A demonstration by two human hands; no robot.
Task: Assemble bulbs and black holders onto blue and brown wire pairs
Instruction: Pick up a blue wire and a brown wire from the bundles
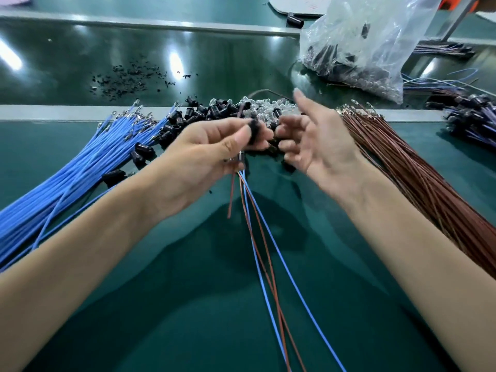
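Left hand pinches a black holder just in front of the bulb pile, blue and brown wires trailing below. Right hand is beside it, fingers loose, apart, empty. Looks mid-assembly — next, probably fetching a bulb from that pile.

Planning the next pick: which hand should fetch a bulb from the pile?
Probably right. The right hand is free, beside the bulbs; the left hand pinches a black holder and wires.
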